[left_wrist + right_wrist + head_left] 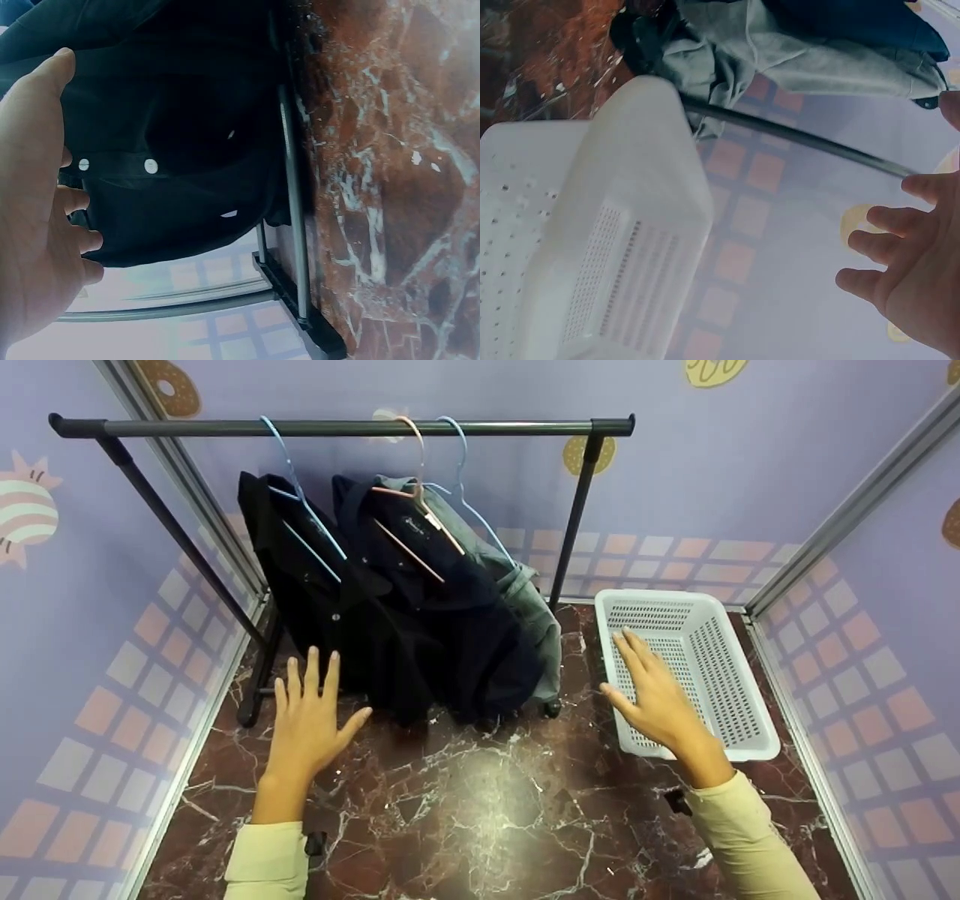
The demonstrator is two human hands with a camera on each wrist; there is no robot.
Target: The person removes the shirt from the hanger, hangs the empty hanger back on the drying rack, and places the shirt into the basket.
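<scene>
My left hand (306, 727) is held out with spread, straight fingers, in front of a black button-up garment (300, 562) on a blue hanger (289, 457). It holds nothing. Beside that garment a dark navy one (465, 637) hangs on a pink hanger (420, 450), and a grey-green one (544, 622) on another blue hanger (461, 454). My right hand (656, 694), fingers extended and nothing in it, is over the left side of a white plastic basket (750, 697) in the head view. In the right wrist view, the hand (922, 262) appears apart from the basket (645, 180).
A black clothes rack (525, 429) carries the hangers on its top bar, its foot (249, 709) on the marbled floor (465, 810). Patterned purple walls (712, 472) enclose the space at the back and both sides. The basket stands on the floor by the right wall.
</scene>
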